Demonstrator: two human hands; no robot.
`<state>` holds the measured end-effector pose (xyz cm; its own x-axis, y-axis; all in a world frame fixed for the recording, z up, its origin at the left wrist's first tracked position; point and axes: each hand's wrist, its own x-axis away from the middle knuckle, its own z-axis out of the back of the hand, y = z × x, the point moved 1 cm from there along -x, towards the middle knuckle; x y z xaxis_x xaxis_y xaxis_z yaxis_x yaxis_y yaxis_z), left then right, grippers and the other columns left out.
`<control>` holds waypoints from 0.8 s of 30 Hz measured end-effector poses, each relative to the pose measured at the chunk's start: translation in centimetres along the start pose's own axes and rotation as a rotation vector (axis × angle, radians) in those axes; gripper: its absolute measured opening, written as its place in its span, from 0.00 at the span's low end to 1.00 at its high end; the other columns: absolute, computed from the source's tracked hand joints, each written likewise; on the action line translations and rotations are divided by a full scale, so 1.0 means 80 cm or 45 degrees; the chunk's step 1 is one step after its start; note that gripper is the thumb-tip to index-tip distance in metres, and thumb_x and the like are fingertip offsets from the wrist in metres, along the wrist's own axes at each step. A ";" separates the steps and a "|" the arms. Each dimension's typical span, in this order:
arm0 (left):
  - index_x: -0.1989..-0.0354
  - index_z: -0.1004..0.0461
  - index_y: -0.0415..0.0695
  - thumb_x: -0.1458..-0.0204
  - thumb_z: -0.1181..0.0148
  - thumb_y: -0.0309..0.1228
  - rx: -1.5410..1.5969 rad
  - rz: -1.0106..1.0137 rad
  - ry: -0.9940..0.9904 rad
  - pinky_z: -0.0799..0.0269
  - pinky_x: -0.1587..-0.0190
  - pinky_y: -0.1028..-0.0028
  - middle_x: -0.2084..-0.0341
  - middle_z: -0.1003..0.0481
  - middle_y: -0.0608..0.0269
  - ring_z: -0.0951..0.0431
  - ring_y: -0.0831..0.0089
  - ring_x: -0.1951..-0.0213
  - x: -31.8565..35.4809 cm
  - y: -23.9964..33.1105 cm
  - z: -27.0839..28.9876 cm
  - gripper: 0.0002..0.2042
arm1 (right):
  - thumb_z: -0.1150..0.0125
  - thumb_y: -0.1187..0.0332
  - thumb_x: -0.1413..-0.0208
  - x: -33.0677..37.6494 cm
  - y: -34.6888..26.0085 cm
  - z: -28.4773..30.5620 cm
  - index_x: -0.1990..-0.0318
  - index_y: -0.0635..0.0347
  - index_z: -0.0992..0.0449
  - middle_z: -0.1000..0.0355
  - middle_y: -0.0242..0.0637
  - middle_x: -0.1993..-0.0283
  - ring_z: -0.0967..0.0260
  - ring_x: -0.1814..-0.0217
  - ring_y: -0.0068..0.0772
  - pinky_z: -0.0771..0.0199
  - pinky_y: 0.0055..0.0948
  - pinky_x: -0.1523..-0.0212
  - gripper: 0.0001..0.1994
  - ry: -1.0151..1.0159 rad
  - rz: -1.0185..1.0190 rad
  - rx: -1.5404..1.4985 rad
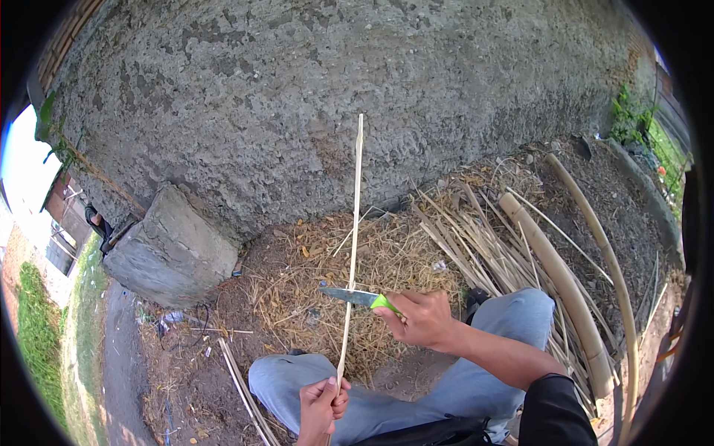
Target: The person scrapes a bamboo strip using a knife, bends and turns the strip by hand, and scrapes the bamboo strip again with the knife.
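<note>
While the left hand (321, 405) at 6 o'clock pinches the lower end of a long thin pale bamboo strip (352, 245), fingers curled tight round it, the strip stands nearly upright, running from 6 o'clock up past centre toward 12, its tip against the rough grey concrete wall (297, 97). Right hand (420, 318), just right of centre, is fisted round the lime-green handle of a small steel-bladed knife (357, 297); the blade points toward 9 o'clock and crosses the strip low down, touching it or just in front of it, can't tell which. Looks like shaving is mid-way: the strip is already slim and even, and a heap of dry straw-coloured shavings (335, 282) lies on the dirt ahead of the grey-trousered knees (297, 375). More split slats (476, 245) are piled at 2 o'clock beside two thick tan bamboo poles (558, 275), so plenty of stock seems left. Grey concrete block (171, 249) sits at 9 o'clock.
</note>
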<state>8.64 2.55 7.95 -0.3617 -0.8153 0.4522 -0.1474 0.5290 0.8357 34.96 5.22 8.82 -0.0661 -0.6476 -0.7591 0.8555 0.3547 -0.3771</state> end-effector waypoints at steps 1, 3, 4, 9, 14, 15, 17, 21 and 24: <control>0.67 0.27 0.30 0.39 0.46 0.32 0.000 -0.004 -0.008 0.51 0.86 0.78 0.86 0.35 0.62 0.41 0.81 0.88 0.001 -0.005 -0.001 0.13 | 0.37 0.56 0.44 0.004 0.002 0.002 0.68 0.57 0.20 0.30 0.31 0.84 0.37 0.91 0.28 0.45 0.30 0.93 0.13 0.004 0.003 0.007; 0.66 0.27 0.38 0.36 0.49 0.39 -0.113 -0.011 0.016 0.53 0.87 0.83 0.86 0.36 0.71 0.43 0.86 0.88 0.011 -0.017 0.002 0.15 | 0.38 0.57 0.43 0.009 0.002 0.005 0.68 0.57 0.20 0.29 0.31 0.84 0.36 0.91 0.29 0.44 0.31 0.93 0.13 -0.024 0.017 -0.010; 0.66 0.27 0.38 0.36 0.49 0.39 -0.116 -0.010 0.013 0.53 0.87 0.83 0.86 0.36 0.71 0.43 0.86 0.88 0.011 -0.019 0.005 0.15 | 0.38 0.57 0.43 0.000 0.011 0.004 0.69 0.56 0.20 0.28 0.32 0.84 0.35 0.90 0.30 0.43 0.32 0.92 0.12 0.029 0.003 0.004; 0.65 0.28 0.39 0.35 0.50 0.39 -0.154 0.100 0.086 0.53 0.87 0.83 0.86 0.38 0.72 0.44 0.85 0.88 0.024 -0.029 0.014 0.14 | 0.38 0.58 0.43 -0.015 0.028 0.007 0.70 0.58 0.21 0.28 0.34 0.84 0.35 0.91 0.31 0.44 0.32 0.92 0.13 0.102 -0.118 0.029; 0.66 0.29 0.38 0.36 0.49 0.38 -0.132 0.158 0.129 0.52 0.86 0.83 0.86 0.37 0.71 0.43 0.85 0.87 0.047 -0.045 0.034 0.14 | 0.40 0.59 0.41 -0.036 0.053 0.010 0.71 0.57 0.20 0.32 0.33 0.88 0.38 0.92 0.28 0.48 0.30 0.92 0.13 0.088 -0.206 0.040; 0.67 0.29 0.39 0.36 0.49 0.38 -0.109 0.144 0.101 0.51 0.86 0.83 0.86 0.37 0.71 0.42 0.85 0.87 0.049 -0.048 0.037 0.14 | 0.40 0.59 0.41 -0.042 0.057 0.013 0.72 0.58 0.20 0.33 0.33 0.89 0.39 0.92 0.28 0.49 0.30 0.92 0.13 0.113 -0.222 0.076; 0.67 0.29 0.39 0.36 0.49 0.38 -0.135 0.163 0.142 0.51 0.86 0.83 0.86 0.37 0.70 0.42 0.85 0.87 0.059 -0.048 0.045 0.14 | 0.41 0.60 0.41 -0.026 0.050 0.003 0.73 0.58 0.21 0.35 0.32 0.90 0.39 0.93 0.28 0.49 0.31 0.92 0.13 0.162 -0.173 -0.014; 0.68 0.28 0.40 0.36 0.48 0.38 -0.293 0.123 0.151 0.51 0.86 0.83 0.86 0.36 0.70 0.43 0.85 0.87 0.068 -0.052 0.052 0.13 | 0.40 0.59 0.41 -0.036 0.066 0.013 0.73 0.58 0.21 0.34 0.34 0.90 0.40 0.93 0.30 0.47 0.33 0.91 0.14 0.069 -0.272 0.084; 0.69 0.28 0.41 0.37 0.48 0.38 -0.251 0.193 0.210 0.51 0.86 0.82 0.86 0.35 0.71 0.43 0.85 0.87 0.074 -0.051 0.056 0.14 | 0.41 0.57 0.41 -0.035 0.070 0.010 0.72 0.59 0.20 0.34 0.36 0.90 0.41 0.94 0.29 0.48 0.32 0.92 0.15 0.144 -0.254 0.032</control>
<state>2.98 -3.41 5.81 -0.2089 -0.7662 0.6077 0.0846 0.6049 0.7918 40.29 8.48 9.25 -0.2914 -0.6233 -0.7257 0.8320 0.2092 -0.5137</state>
